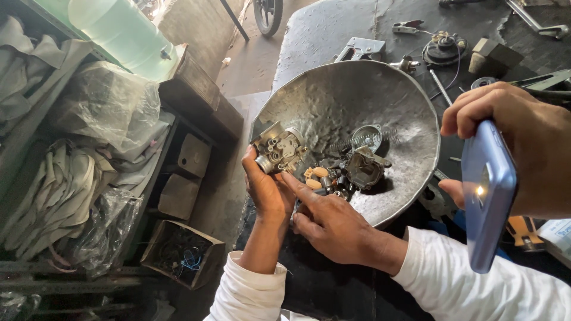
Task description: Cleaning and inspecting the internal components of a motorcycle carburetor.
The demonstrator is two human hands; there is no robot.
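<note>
Big dented grey metal bowl (333, 101) on dark surface (333, 30) – loose parts in it: round cover, spring. Left hand (266, 189) grip closed on small grey metal carburettor body (278, 150) at bowl's near-left rim – already stripped. Right hand (333, 223) open, forefinger pointing beside it. Another person's hand holds blue phone (489, 196), right.

Carb (278, 150) at bowl's (333, 95) left rim, in left hand (266, 189); right hand (333, 223) just right of it. Spring (351, 141) & small parts (348, 172) in bowl. Phone (488, 190) right, in another person's hand (523, 142).

Left hand (264, 187) grips carburetor body (278, 150) over dented metal bowl (333, 101).
</note>
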